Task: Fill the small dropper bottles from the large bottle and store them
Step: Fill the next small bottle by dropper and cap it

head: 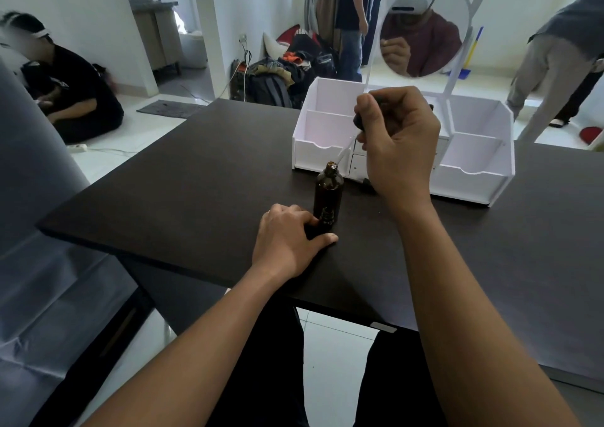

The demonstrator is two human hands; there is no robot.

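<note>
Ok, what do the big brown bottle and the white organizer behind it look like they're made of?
Large bottle: dark amber and glossy with a threaded neck; glass or hard plastic, the look can't settle which. White organizer: matte, flat white panels with cleanly cut edges, likely foam board or thin plastic sheet. The table under both is dark, matte, faintly grained, probably laminate.

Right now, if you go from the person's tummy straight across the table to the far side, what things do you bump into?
Left hand holding the small bottle → large brown bottle → right hand with the dropper → white organizer → round mirror.
</note>
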